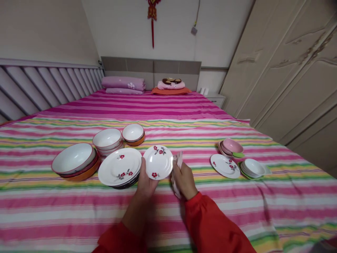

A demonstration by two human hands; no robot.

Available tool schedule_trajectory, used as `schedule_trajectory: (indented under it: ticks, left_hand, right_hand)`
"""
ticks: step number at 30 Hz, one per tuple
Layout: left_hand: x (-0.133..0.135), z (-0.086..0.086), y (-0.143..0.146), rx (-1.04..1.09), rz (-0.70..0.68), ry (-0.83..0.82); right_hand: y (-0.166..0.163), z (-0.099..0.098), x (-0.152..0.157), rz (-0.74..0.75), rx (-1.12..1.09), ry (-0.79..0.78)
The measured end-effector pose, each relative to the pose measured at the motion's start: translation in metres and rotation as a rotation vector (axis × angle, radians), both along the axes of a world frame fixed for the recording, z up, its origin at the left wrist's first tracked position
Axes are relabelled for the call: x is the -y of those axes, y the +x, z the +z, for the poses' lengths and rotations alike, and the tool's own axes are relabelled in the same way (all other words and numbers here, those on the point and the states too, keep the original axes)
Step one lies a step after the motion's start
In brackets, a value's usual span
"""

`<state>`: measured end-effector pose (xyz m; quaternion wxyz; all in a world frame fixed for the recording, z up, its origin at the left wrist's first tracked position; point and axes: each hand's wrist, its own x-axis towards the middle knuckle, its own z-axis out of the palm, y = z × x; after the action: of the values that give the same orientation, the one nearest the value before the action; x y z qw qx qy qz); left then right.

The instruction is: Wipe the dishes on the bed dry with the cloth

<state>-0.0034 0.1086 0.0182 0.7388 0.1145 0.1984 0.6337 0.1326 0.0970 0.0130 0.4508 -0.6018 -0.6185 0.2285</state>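
Observation:
A small white plate (158,163) with red flowers is gripped along its lower left by my left hand (147,181). My right hand (185,180) is closed around a pale pinkish cloth (177,186), which meets the plate's right rim. Just left of the held plate lies a stack of larger flowered plates (118,165). Another small flowered plate (223,166) rests on the striped sheet to the right, apart from both hands.
Stacked large bowls (75,158), medium bowls (107,138) and small bowls (133,133) stand at the left. Pink bowls (231,146) and white bowls with green (253,167) sit at the right. Pillows (123,84) lie by the headboard (126,65); a wardrobe (289,70) flanks the bed.

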Motion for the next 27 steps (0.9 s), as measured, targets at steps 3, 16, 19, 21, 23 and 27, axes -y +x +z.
schedule_trajectory:
  ticks: [3, 16, 19, 21, 23, 27]
  left_hand:
    - [-0.006, 0.001, -0.008, 0.041, 0.184, 0.001]
    - [0.001, 0.008, 0.002, -0.039, -0.087, -0.018]
    - [-0.002, 0.005, 0.002, -0.043, -0.127, 0.025]
    - [-0.005, 0.000, 0.000, -0.037, -0.178, 0.065]
    - [-0.008, -0.005, -0.004, -0.033, -0.225, 0.081]
    - [-0.012, -0.013, -0.009, 0.020, -0.230, 0.077]
  right_hand:
    - [0.006, 0.010, 0.003, -0.064, 0.052, 0.016]
    - [-0.005, 0.009, 0.002, 0.335, -0.829, -0.338]
    - [-0.006, 0.006, -0.002, 0.187, -1.020, -0.332]
    - [-0.002, 0.005, -0.005, 0.014, -1.144, -0.273]
    - [0.007, 0.005, -0.009, -0.148, -1.248, -0.191]
    - [0.034, 0.002, -0.018, -0.402, -1.362, -0.060]
